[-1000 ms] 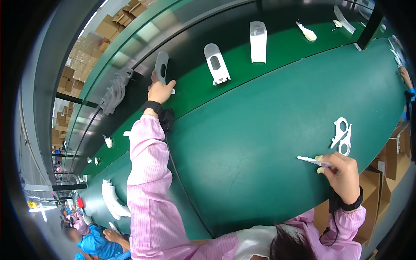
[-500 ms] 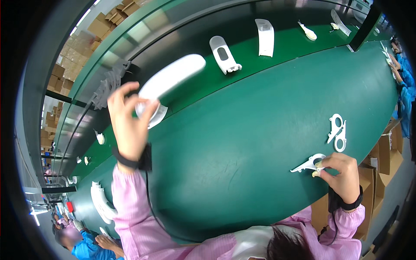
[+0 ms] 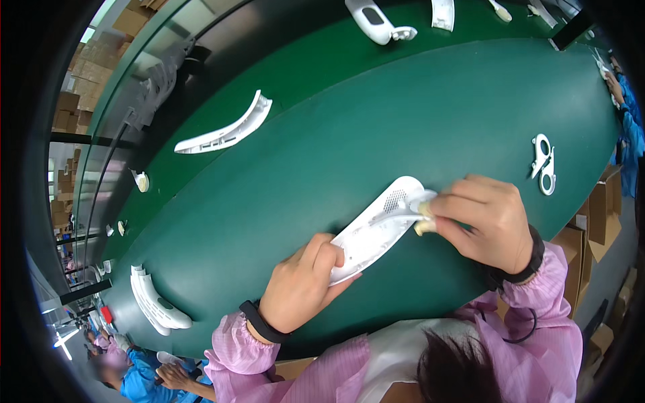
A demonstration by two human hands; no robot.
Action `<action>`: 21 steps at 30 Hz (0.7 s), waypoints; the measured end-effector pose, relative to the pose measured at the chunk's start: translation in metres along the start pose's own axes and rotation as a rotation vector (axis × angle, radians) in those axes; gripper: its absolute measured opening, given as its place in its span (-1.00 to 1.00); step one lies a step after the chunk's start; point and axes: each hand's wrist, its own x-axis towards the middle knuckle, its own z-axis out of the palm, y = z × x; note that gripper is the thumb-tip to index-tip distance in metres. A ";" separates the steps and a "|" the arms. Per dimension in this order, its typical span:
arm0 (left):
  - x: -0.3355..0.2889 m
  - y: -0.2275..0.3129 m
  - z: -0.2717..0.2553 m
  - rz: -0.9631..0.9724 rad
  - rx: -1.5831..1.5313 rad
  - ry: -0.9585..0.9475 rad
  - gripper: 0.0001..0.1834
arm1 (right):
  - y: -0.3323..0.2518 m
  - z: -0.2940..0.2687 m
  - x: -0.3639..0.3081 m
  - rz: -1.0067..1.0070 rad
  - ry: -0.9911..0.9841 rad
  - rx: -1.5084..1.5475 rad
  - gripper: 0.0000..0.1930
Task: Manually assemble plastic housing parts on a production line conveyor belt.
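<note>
A long white plastic shell [image 3: 376, 236], its hollow side up, lies across the middle of the view with small holes near its far end. My left hand [image 3: 300, 282] grips its near end between thumb and fingers. Over its far end, my right hand [image 3: 482, 218] pinches a thin white plastic bracket with a ring [image 3: 402, 216], slightly blurred, whose tip reaches over the hollow. Whether bracket and shell touch I cannot tell. Yellowish covers show on my right thumb and a fingertip.
Two white ring-ended brackets [image 3: 544, 164] lie at the right on the green table [image 3: 316, 174]. Stacked curved shells [image 3: 156, 302] lie at left. Along the far belt sit a curved shell [image 3: 228, 131] and a dark-windowed housing [image 3: 371, 20]. Cardboard boxes [image 3: 601, 215] stand at right; co-workers in blue sit at both sides.
My left hand has brought a white shell from the belt to the table's middle. My right hand has carried its bracket over it. The head view has shifted.
</note>
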 end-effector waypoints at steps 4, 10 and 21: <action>-0.009 -0.009 0.000 -0.050 -0.119 0.014 -0.29 | -0.002 0.025 0.011 -0.020 0.022 -0.065 -0.83; -0.018 -0.023 -0.001 -0.008 -0.142 0.131 0.12 | -0.024 0.038 0.019 0.015 -0.020 -0.077 -0.75; -0.030 -0.033 -0.013 0.006 -0.141 0.085 0.23 | -0.050 0.052 0.023 0.088 -0.036 -0.110 -0.67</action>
